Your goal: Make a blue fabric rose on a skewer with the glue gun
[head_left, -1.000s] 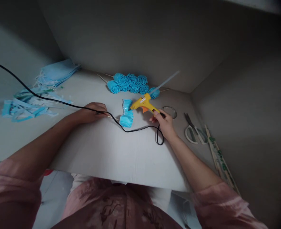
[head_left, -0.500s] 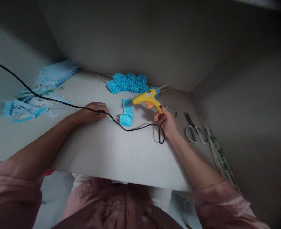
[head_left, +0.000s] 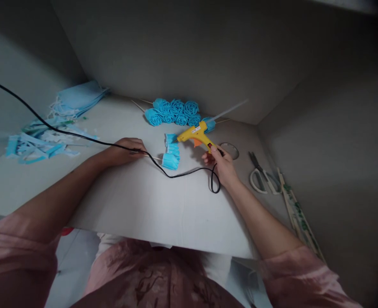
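My right hand (head_left: 221,162) is closed around the handle of a yellow glue gun (head_left: 193,133) with an orange trigger and a clear glue stick poking out of its back. The nozzle points left, at the upper part of a pleated blue strip (head_left: 172,147) lying on the table. The strip's lower end is wrapped round a thin wooden stick (head_left: 153,158). My left hand (head_left: 128,150) grips the other end of that stick, its fingers closed and partly hidden. The gun's black cord (head_left: 176,174) loops under my right hand and passes over my left hand.
Several blue rolled flowers (head_left: 176,112) on sticks lie at the back of the table (head_left: 137,201). Face masks (head_left: 80,96) and cut scraps (head_left: 44,143) are at the left. Scissors (head_left: 262,175), a roll of tape (head_left: 230,150) and a bundle of sticks (head_left: 299,209) lie at the right.
The glue gun has tilted, and its handle and my right hand have shifted slightly left. The nozzle remains by the strip's upper part. My left hand and the stick have hardly moved.
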Tool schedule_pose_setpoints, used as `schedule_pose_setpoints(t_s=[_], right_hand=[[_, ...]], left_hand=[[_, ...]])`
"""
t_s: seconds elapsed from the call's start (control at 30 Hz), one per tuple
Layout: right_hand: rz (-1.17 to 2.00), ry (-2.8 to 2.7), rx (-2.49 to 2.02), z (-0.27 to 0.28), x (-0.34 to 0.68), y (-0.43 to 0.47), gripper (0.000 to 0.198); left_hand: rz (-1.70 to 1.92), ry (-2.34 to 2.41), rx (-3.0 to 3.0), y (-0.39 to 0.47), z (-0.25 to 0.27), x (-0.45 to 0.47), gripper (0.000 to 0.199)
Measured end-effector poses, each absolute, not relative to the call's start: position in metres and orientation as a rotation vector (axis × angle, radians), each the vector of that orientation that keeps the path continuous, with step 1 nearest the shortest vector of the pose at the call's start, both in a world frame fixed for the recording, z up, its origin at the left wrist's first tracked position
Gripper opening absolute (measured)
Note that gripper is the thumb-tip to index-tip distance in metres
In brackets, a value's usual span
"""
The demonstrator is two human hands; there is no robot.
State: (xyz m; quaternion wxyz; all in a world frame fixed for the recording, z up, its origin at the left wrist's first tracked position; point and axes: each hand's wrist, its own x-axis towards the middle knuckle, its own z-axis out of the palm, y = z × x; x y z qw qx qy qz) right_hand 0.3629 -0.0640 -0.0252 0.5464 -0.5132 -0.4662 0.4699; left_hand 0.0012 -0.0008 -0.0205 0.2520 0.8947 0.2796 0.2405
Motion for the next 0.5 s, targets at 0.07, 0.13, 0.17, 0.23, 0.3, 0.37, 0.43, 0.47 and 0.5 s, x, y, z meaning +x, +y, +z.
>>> schedule_pose_setpoints(t_s=[0.07, 0.13, 0.17, 0.23, 0.3, 0.37, 0.43, 0.47, 0.5], right_hand=[[1.091, -1.13, -1.227, -0.026, 0.3634, -0.0634, 0.059], [1.073, -1.159, -1.234, -0.0276, 0.3639, -0.0629, 0.058], [1.065, -1.172, -1.234, -0.0286, 0.3641, -0.0628, 0.058], [1.047, -1.201, -1.234, -0.0308, 0.3642, -0.0631, 0.057], [1.026, -1.242, -1.239, -0.0321, 0.364, -0.0639, 0.054], [1.013, -1.265, -1.238, -0.0318, 0.3638, -0.0647, 0.052], [1.018, -1.24, -1.232, -0.0299, 0.3637, -0.0652, 0.052], [1.023, -1.214, -1.228, -0.0288, 0.3638, -0.0652, 0.053], [1.028, -1.189, -1.226, -0.0278, 0.3639, -0.0652, 0.054]], left_hand=[[0.647, 0.776, 2.423, -0.001, -0.0201, 0.0013, 0.028], [0.654, 0.776, 2.419, -0.0011, -0.0201, 0.0014, 0.028], [0.658, 0.772, 2.42, -0.001, -0.0203, 0.0014, 0.029], [0.657, 0.767, 2.423, -0.0006, -0.0208, 0.0012, 0.029], [0.648, 0.78, 2.423, 0.0001, -0.0214, 0.001, 0.03], [0.641, 0.79, 2.427, 0.0007, -0.0219, 0.0007, 0.03], [0.641, 0.779, 2.436, 0.0011, -0.0221, 0.0004, 0.03], [0.638, 0.773, 2.438, 0.0012, -0.0222, 0.0002, 0.03], [0.635, 0.771, 2.439, 0.0012, -0.0222, 0.0001, 0.029]])
